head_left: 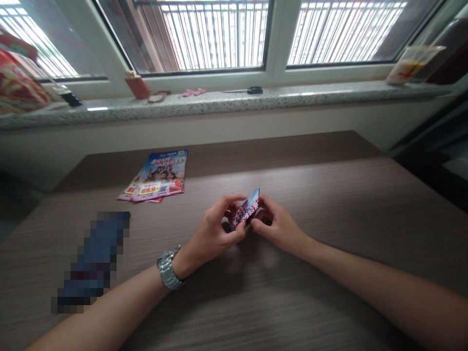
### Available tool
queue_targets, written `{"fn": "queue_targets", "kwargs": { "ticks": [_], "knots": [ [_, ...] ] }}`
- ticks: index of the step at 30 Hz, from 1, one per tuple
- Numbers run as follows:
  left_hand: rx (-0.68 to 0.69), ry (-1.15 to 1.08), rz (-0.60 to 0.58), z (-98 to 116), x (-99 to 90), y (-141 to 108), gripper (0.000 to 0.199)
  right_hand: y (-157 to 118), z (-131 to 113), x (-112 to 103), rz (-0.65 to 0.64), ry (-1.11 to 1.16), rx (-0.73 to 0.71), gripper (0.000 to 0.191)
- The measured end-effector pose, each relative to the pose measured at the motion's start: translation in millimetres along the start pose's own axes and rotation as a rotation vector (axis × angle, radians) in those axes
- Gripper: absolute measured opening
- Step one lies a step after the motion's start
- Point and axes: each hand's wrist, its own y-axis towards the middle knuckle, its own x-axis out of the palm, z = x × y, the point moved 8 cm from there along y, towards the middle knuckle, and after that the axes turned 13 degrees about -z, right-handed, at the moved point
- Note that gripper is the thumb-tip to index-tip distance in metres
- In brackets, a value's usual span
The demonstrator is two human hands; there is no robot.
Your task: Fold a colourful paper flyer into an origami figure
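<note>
A small folded piece of printed paper (245,210), blue with pink and white lettering, is held up above the brown table (314,302) between both hands. My left hand (215,224), with a metal watch on its wrist, grips its left side between thumb and fingers. At the right edge of the paper, my right hand (276,224) has its thumb and fingers closed on it. The fingers partly cover the paper's lower and far sides.
Printed flyers (161,175) overlap at the table's back left. A pixelated dark blue object (97,258) lies near my left forearm. Scissors (252,90), a reddish container (137,85) and a plastic cup (411,66) are on the stone windowsill (204,105).
</note>
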Motion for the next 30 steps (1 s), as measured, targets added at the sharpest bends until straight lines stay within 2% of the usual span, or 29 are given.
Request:
{"fn": "queue_targets", "kwargs": {
  "ticks": [11, 19, 26, 30],
  "knots": [
    [0.002, -0.033, 0.032, -0.2, -2.9, 0.0, 0.05, 0.4, -4.0, -0.6, 0.001, -0.007, 0.001, 0.029],
    [-0.018, -0.167, -0.087, -5.8, 5.3, 2.3, 0.05, 0.6, -0.6, -0.3, -0.019, -0.005, 0.0, 0.03],
    [-0.031, -0.184, -0.103, -5.0, 8.1, 2.6, 0.05, 0.8, 1.1, 0.4, -0.041, 0.01, 0.003, 0.031],
    [-0.028, -0.311, -0.09, -5.1, 7.5, 4.0, 0.038, 1.0, 4.4, -0.3, -0.035, -0.015, 0.016, 0.03]
  ]
}}
